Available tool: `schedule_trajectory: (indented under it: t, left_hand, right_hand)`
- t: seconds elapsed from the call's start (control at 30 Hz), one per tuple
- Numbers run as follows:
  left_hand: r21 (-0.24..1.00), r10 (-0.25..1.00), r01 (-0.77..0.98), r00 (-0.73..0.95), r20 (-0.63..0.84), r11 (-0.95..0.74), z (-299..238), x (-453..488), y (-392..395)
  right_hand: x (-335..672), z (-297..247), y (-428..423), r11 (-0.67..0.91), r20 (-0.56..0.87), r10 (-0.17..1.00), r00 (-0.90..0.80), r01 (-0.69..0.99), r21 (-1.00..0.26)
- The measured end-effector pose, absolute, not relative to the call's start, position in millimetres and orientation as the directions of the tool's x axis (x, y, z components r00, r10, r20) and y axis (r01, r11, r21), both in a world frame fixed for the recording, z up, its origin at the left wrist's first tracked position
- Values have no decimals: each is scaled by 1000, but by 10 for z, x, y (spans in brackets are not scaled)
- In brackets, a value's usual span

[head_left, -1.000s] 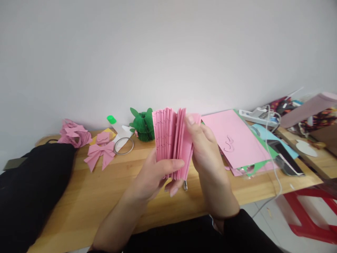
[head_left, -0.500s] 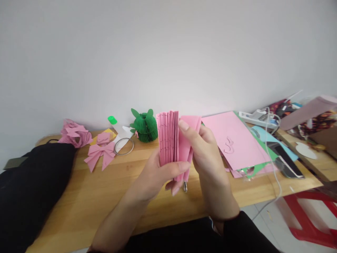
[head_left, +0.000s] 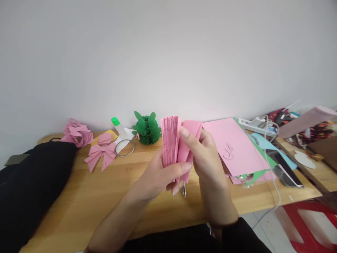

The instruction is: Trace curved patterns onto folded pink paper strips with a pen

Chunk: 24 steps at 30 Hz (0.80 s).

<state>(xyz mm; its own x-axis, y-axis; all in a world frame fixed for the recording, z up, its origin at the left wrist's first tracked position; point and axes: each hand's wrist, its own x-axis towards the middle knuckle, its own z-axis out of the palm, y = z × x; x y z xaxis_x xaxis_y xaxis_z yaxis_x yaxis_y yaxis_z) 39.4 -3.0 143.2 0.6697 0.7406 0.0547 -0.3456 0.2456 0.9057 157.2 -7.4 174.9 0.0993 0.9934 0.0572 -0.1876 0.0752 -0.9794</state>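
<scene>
A thick bundle of folded pink paper (head_left: 170,140) with dark pencil-like lines along its edges is held upright above the table. My left hand (head_left: 160,175) wraps round its lower part, thumb across the front. My right hand (head_left: 201,151) grips the right-hand layers, its thumb pressed on a fold near the top. The bundle is parted between the lined stack and the smooth right-hand folds. Below it, the metal end of a pen-like object (head_left: 183,190) lies on the table, partly hidden.
Behind stand a green honeycomb paper figure (head_left: 147,131) and a glue stick (head_left: 119,128). At left are a pink paper bow (head_left: 101,153), a metal ring (head_left: 116,150) and a black bag (head_left: 34,182). Pink sheets (head_left: 239,151), a phone (head_left: 283,163) and a white cable (head_left: 276,188) lie right.
The right-hand folds have spread a little from the lined stack, and the bundle's left side looks narrower. Both hands keep their hold. The whole view has shifted slightly.
</scene>
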Motion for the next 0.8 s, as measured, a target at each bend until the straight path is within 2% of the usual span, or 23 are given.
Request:
schedule_trajectory:
  t: [0.33, 0.8]
  left_hand:
    - [861, 736, -394, 676, 33, 323, 1365, 385, -23]
    - [854, 725, -447, 677, 127, 268, 1319, 439, -26]
  right_hand:
    - [1619, 1674, -8, 210, 199, 977, 78, -160, -965]
    - [1620, 1712, -58, 212, 202, 973, 111, -97, -972]
